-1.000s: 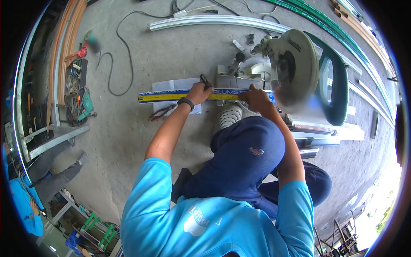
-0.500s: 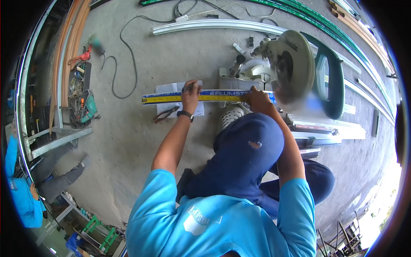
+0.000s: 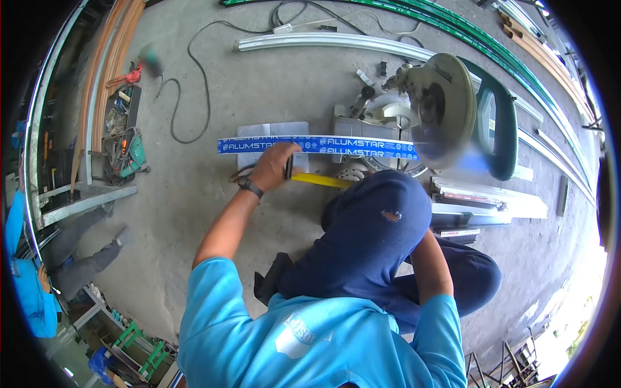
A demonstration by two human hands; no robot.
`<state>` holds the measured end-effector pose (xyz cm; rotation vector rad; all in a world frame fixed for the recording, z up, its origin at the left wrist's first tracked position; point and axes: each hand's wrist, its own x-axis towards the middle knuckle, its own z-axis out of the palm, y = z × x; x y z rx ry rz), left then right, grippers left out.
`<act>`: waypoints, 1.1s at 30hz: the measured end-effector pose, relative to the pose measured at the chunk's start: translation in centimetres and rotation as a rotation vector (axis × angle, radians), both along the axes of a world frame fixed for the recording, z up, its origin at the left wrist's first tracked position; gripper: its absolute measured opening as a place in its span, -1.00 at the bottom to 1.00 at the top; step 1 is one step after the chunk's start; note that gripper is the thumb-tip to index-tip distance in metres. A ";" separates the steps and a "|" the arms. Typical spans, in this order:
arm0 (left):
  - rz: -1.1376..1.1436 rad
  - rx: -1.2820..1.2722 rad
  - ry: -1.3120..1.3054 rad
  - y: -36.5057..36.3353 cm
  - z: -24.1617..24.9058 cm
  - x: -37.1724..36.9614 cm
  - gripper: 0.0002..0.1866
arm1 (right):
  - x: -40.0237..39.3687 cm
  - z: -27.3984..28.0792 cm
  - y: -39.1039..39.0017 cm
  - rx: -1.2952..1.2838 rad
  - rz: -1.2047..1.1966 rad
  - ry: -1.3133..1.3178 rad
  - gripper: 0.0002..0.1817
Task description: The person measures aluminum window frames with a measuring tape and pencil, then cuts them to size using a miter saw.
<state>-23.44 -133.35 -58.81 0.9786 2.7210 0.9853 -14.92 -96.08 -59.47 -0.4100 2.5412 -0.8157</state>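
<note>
Your left fingers (image 3: 286, 149) grasp one tape measure (image 3: 322, 180); your hidden right hand's, I cannot tell; one blue bar (image 3: 317, 145) overhangs one saw bed's (image 3: 364, 128) left edge.

The left grip (image 3: 275, 167) holds a yellow tape measure (image 3: 322, 180) beside a blue ALUMSTAR bar (image 3: 365, 149) at the saw (image 3: 446, 103).

I see the profile (image 3: 317, 147) running left from the saw (image 3: 451, 107), over the sheet (image 3: 272, 129). The tape measure (image 3: 320, 179) is before the saw, to its left; stacked lengths (image 3: 485, 198) lie before it, to its right. Behind it runs a rail (image 3: 323, 41); far left, a toolbox (image 3: 134, 107).
</note>
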 end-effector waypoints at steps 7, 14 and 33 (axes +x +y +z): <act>0.306 -0.631 -0.297 -6.5 -4.5 -5.2 -0.13 | 2.4 0.6 1.1 0.094 0.007 -0.036 -0.43; 0.261 -0.353 -0.041 1.9 -8.8 -6.0 -0.07 | 4.8 4.3 4.7 0.296 0.051 -0.150 -0.46; 0.223 -0.380 0.042 14.1 -9.8 -7.0 0.08 | -8.6 25.6 13.1 -0.206 -1.001 0.196 -0.24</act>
